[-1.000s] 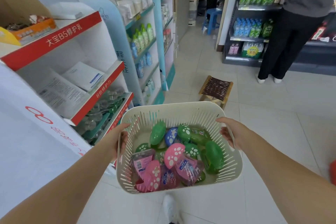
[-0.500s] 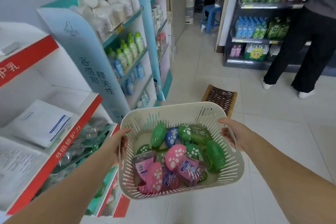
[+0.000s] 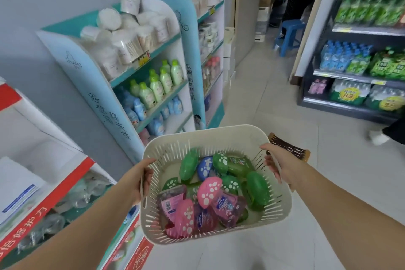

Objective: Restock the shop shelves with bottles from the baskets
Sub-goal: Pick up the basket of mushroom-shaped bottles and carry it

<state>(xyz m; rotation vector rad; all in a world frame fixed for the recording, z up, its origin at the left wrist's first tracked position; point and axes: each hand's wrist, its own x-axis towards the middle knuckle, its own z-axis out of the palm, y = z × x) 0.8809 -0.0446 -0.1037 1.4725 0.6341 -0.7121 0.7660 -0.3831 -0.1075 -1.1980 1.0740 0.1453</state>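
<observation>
The basket [image 3: 208, 138] of bottles [image 3: 210, 190] is being gripped at opposite rims by the left hand [image 3: 140, 180] and right hand [image 3: 278, 164], and is best held level.

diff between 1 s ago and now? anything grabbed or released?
The wearer walked forward: the red-trimmed shelf slid to the lower left, the teal display stand drew closer, and the woven stool is now mostly hidden behind the basket. Of the person on the right, only a shoe and a bit of leg remain. Nothing grabbed or released: left hand and right hand still grip the basket's sides, bottles unmoved.
</observation>
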